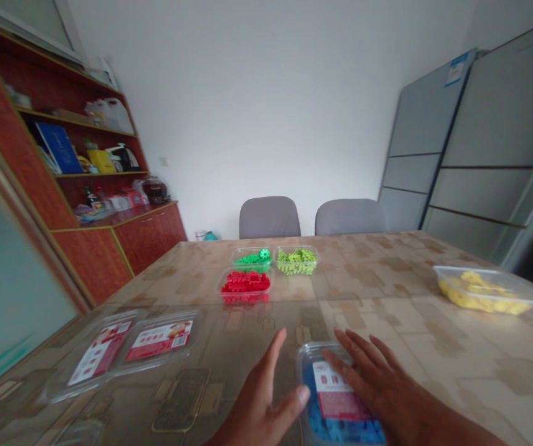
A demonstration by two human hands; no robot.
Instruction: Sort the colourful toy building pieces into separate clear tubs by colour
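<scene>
A clear lidded box of blue pieces with a white and pink label lies on the table near its front edge. My right hand rests over the right part of its lid, fingers spread. Just left of the box is my left hand, thumb and fingers apart, the thumb tip close to the box's left side. Whether that thumb touches the box I cannot tell. Nothing is held in my left hand.
Open clear boxes hold red pieces, green pieces and lime pieces mid-table. Yellow pieces sit in a box at right. Two labelled clear lids lie at left. Two grey chairs stand behind the table.
</scene>
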